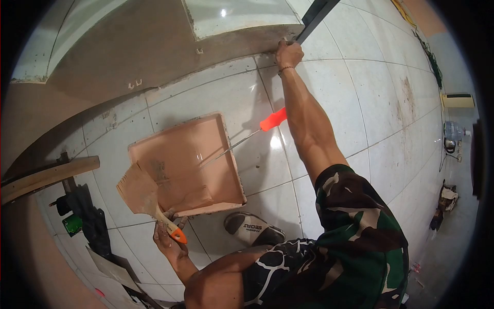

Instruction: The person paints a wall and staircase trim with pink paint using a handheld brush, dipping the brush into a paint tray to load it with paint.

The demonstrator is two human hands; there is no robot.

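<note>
on the white tiled floor (329,98), a shallow paint tray (234,170) filled with salmon-pink paint is seen lying flat, close to the foot of a wall (144,46) coated in a similar brownish pink. at the tray's near left corner a wide brush (138,191) is held by the left hand (167,241); the grip of that hand is closed around the brush's wooden, orange-tipped handle, and the paint-loaded bristles are pointed up and to the left, overlapping the tray's rim. a roller (272,119) is laid across the tray's far right side, its thin metal shaft reaching into the paint while its bright orange handle is left sticking out over the tiles. the right hand (289,54) is stretched far forward on a straight arm to the junction of floor and wall, where its grip is wrapped around the lower end of a dark bar (315,16) that runs up and out of view. just below the tray a grey and white sandal (253,229) is set on the tiles, beside a bent knee and camouflage shorts (360,232). to the left a wooden plank (49,176) is seen lying above a heap of black and green objects (74,222), whose nature cannot be told. a water bottle (455,131) is visible at the far right edge.
</note>
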